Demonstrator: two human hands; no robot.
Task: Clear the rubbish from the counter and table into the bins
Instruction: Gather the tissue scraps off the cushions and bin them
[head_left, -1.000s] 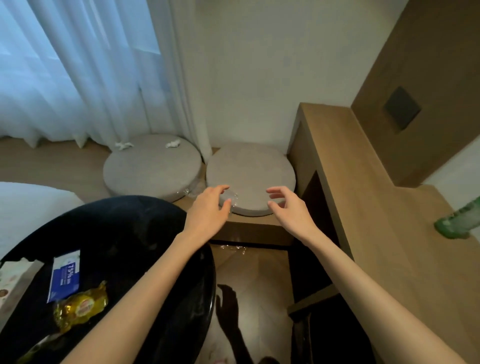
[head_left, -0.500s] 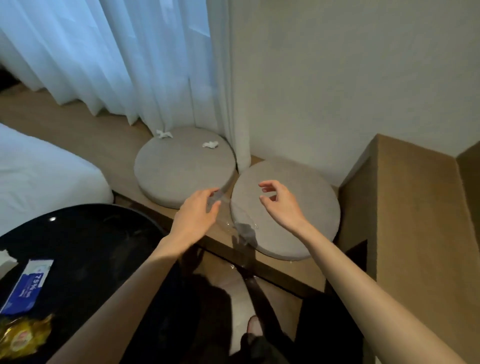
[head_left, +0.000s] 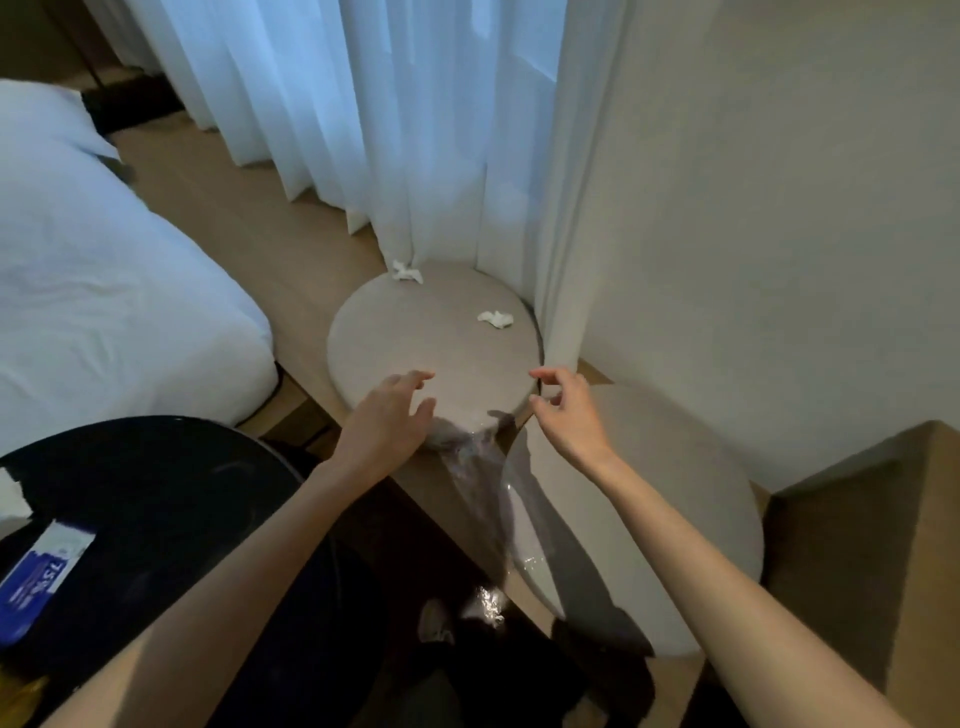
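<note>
A clear plastic bag (head_left: 480, 475) hangs between my two hands, its film trailing down toward the floor. My left hand (head_left: 387, 418) holds its left edge with the fingers spread above it. My right hand (head_left: 566, 410) pinches the right edge between thumb and forefinger. Both hands hover over the near rim of a round grey cushion (head_left: 415, 348). Two crumpled white tissues lie on that cushion, one at its far edge (head_left: 407, 271) and one on the right side (head_left: 496, 318). A blue wipes packet (head_left: 41, 577) and a white tissue scrap (head_left: 10, 499) lie on the black round table (head_left: 156, 493).
A second grey cushion (head_left: 691, 499) sits to the right on the low wooden ledge (head_left: 249, 228). A white bed (head_left: 104, 286) fills the left, sheer curtains (head_left: 363, 104) hang behind, and a wooden counter (head_left: 914, 519) stands at the right edge.
The view has swung left from the right cushion and counter. Both hands now reach over the left cushion, and the plastic bag hangs longer and more unfolded between them.
</note>
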